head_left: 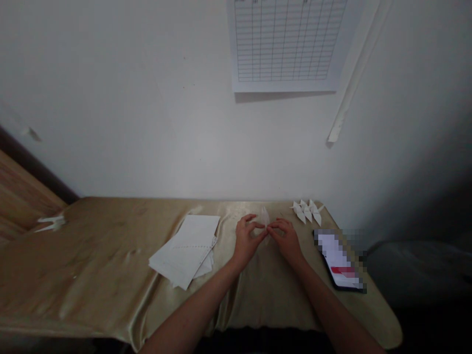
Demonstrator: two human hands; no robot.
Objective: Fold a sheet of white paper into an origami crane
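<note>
A small piece of folded white paper [265,215] stands narrow and upright between my hands, over the middle of the table. My left hand [248,240] pinches its lower part from the left, thumb and index finger together. From the other side my right hand [285,240] pinches the same spot, its fingertips meeting those of the left. The fingertips hide part of the folds. Beyond my right hand, several folded paper cranes [307,211] sit in a row near the table's back right corner.
A loose stack of white paper sheets [188,246] lies left of my hands. At the right edge rests a phone [337,258] with a lit screen. White scissors or a similar object [52,223] lie far left. The gold cloth [99,265] has folds. A printed grid sheet [283,44] hangs on the wall.
</note>
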